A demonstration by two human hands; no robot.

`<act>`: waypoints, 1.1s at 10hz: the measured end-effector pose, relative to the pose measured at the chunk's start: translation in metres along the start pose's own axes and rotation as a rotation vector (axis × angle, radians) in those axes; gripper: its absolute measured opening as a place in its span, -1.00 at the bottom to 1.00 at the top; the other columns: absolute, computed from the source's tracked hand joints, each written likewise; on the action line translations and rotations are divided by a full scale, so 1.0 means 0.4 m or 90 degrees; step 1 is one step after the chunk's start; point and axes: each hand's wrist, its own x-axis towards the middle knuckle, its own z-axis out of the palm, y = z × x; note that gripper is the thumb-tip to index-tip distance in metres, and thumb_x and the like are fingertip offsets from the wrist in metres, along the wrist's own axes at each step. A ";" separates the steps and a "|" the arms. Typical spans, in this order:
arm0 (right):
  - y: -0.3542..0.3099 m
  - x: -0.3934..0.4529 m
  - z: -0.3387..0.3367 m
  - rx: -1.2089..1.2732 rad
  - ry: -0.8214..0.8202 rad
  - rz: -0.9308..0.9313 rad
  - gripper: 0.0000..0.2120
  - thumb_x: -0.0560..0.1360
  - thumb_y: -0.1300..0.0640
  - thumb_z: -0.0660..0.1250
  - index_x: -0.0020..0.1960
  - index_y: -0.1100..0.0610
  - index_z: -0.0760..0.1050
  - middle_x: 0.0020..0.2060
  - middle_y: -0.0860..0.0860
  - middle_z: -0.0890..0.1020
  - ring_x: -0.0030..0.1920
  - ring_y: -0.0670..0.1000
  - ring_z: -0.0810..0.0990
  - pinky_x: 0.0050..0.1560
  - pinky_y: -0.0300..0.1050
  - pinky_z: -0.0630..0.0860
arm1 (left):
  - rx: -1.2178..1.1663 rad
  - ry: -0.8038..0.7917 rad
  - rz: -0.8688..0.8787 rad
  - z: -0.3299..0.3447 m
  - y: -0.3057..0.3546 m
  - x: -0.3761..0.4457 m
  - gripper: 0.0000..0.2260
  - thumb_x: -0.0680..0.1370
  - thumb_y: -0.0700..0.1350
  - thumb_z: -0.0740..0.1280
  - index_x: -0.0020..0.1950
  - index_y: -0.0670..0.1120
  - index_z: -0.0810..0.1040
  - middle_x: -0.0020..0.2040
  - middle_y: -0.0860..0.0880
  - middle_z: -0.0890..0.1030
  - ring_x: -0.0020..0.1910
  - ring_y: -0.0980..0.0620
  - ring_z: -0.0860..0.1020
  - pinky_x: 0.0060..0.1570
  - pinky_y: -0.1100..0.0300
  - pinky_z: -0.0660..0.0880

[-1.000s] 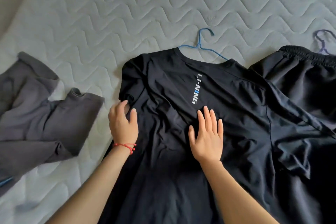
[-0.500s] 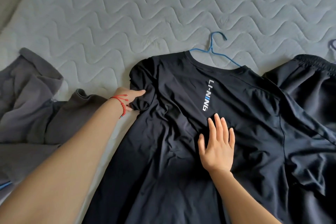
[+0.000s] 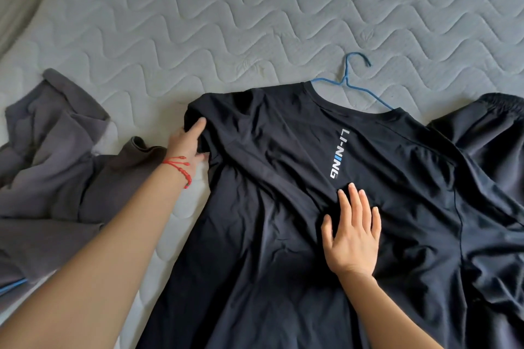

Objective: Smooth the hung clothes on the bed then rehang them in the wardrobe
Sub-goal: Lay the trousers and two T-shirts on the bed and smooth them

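A black T-shirt (image 3: 272, 207) with a white and blue logo lies flat on the bed, still on a blue wire hanger (image 3: 347, 81) whose hook sticks out past the collar. My left hand (image 3: 187, 144), with a red string at the wrist, grips the shirt's left sleeve at its edge. Just below the logo, my right hand (image 3: 351, 235) lies flat on the chest of the shirt with its fingers spread. The cloth between both hands is creased.
A grey garment (image 3: 56, 178) lies crumpled at the left, with a bit of blue hanger under it at the lower left. Black shorts (image 3: 493, 139) with an elastic waistband lie at the right, partly under the shirt. The quilted grey mattress (image 3: 226, 22) stretches beyond.
My left hand has gone from the shirt's side up to the left sleeve and taken hold of it. My right hand has stayed flat on the chest.
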 end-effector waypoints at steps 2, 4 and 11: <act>0.000 0.000 0.001 -0.004 0.003 -0.001 -0.47 0.46 -0.06 0.05 0.37 0.14 0.28 0.42 0.09 0.35 0.44 0.04 0.15 0.44 -0.09 -0.14 | -0.151 0.030 0.039 0.066 0.007 -0.069 -0.87 0.40 -0.25 0.41 -0.10 -0.10 0.55 -0.21 -0.02 0.57 -0.28 0.05 0.53 -0.47 0.36 0.41; -0.002 0.000 -0.003 0.001 0.003 -0.001 -0.47 0.45 -0.05 0.06 0.37 0.14 0.29 0.41 0.09 0.35 0.44 0.05 0.15 0.45 -0.09 -0.14 | 0.311 -0.317 0.413 0.135 -0.008 -0.201 -0.69 0.37 0.04 0.36 -0.01 -0.13 0.65 -0.05 0.05 0.60 -0.02 0.23 0.54 0.06 0.46 0.40; 0.002 0.000 0.000 0.003 0.003 -0.002 -0.47 0.45 -0.05 0.06 0.36 0.14 0.30 0.41 0.09 0.36 0.44 0.04 0.15 0.45 -0.07 -0.13 | 0.172 0.122 0.072 0.203 -0.015 -0.069 -0.68 0.42 -0.07 0.42 -0.02 -0.32 0.60 -0.11 -0.27 0.62 -0.03 -0.17 0.58 -0.14 0.17 0.36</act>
